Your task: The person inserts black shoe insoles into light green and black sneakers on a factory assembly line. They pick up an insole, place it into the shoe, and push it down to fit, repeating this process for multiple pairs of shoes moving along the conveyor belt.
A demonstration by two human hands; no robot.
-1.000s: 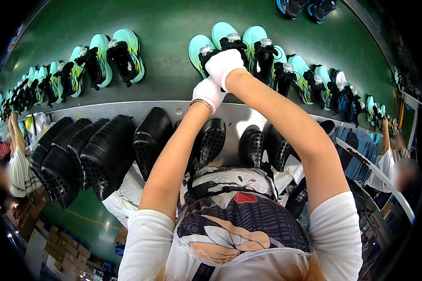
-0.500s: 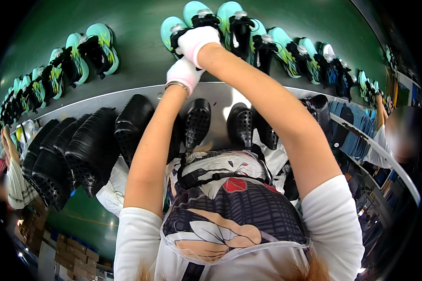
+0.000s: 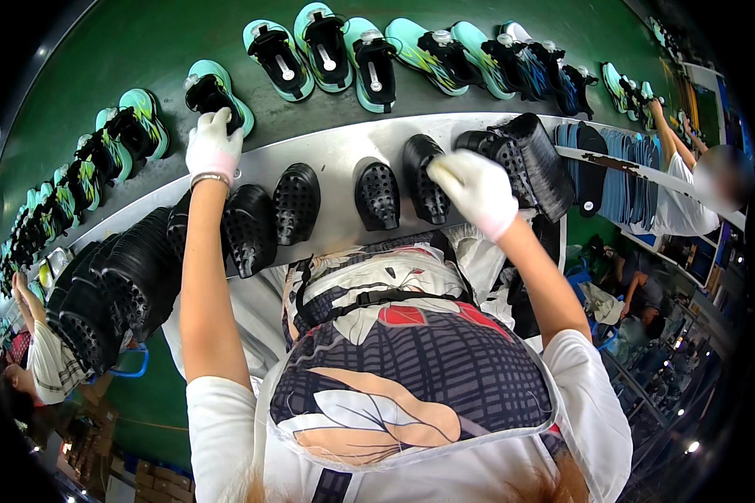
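At the left part of the green surface, my left hand (image 3: 214, 149), in a white glove, grips the heel end of a teal and black sneaker (image 3: 213, 89). My right hand (image 3: 478, 191), also gloved, is over the metal ledge, with its fingertips at a black perforated shoe insert (image 3: 426, 186). Motion smears these fingers, so whether they hold it is unclear. Between my hands, another black insert (image 3: 377, 194) and a similar one (image 3: 297, 203) lie along the ledge. Three sneakers with white tags inside, one of them a middle sneaker (image 3: 325, 52), stand ahead.
Nested black inserts (image 3: 138, 272) are stacked at the left, and another stack (image 3: 537, 163) is at the right. Beyond it stands a row of blue insoles (image 3: 642, 176). More teal sneakers (image 3: 432, 63) line the green belt (image 3: 176, 38). Co-workers' arms show at both sides.
My hands were together at a sneaker ahead; they are now apart, the left on a sneaker further left, the right drawn back to the inserts. The sneakers on the belt have shifted left.
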